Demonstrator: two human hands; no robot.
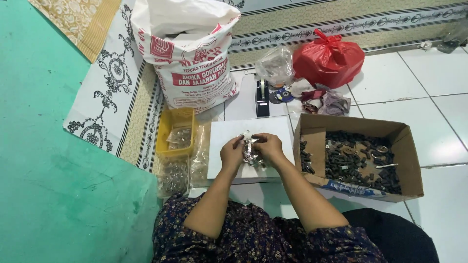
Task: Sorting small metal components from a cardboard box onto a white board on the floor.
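White board on tiled floor, both hands' grip on small clear packet, contents unclear

Both hands meet, fingers pinched — forearms angled inward.

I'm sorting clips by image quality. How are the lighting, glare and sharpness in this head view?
Head view: light is soft and even, with only faint shadows beside the cardboard box; small glints show on the clear plastic packet held between the left hand and the right hand; the small dark parts in the box blur together; straight lines bend slightly near the edges.
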